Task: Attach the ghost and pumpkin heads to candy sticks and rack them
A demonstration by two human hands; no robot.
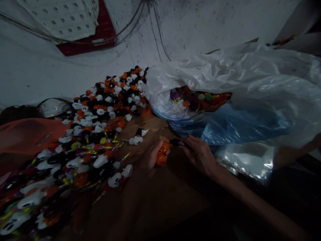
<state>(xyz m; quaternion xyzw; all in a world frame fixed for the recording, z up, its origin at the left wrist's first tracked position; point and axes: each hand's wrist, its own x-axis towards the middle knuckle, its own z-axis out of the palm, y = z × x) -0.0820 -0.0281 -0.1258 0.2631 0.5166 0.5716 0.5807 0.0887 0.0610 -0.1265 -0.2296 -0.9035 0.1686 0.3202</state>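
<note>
The shiny orange, round plastic-looking pieces (162,158) sit in the person's left hand (151,156), its fingers curled round them, over the brown table (156,127). The right hand (202,154) pinches a small black-and-purple piece (177,142) just beside. The orange pieces look light, hard and slippery; their fat round sides seem best to hold.

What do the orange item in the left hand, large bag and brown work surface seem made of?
Orange item: probably plastic, glossy, with small highlights. Large bag: thin plastic film, translucent, crinkled and shiny. Brown work surface: perhaps wood or board, dull; too dim to tell.
</note>
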